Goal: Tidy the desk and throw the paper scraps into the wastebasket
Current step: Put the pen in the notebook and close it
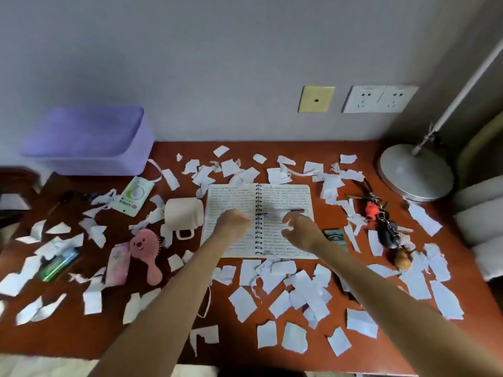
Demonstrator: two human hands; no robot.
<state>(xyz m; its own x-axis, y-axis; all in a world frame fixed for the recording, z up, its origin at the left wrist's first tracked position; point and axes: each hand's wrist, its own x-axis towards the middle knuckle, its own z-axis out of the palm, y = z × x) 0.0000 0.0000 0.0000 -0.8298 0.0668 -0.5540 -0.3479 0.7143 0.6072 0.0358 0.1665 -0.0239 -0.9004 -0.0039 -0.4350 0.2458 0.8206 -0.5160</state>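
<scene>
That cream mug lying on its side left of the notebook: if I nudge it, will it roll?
The cream plastic-looking mug probably rolls only slightly: its handle rests near the desk and should stop it. It looks light, so it may slide instead.

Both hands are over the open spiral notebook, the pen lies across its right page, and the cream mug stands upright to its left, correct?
Not quite. In the head view the cream mug lies on its side, not upright. The rest holds: both hands, left and right, are over the open spiral notebook, with the pen across its right page.

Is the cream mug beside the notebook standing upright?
No, the cream plastic mug lies on its side left of the open spiral notebook, its handle resting toward the near edge.
</scene>
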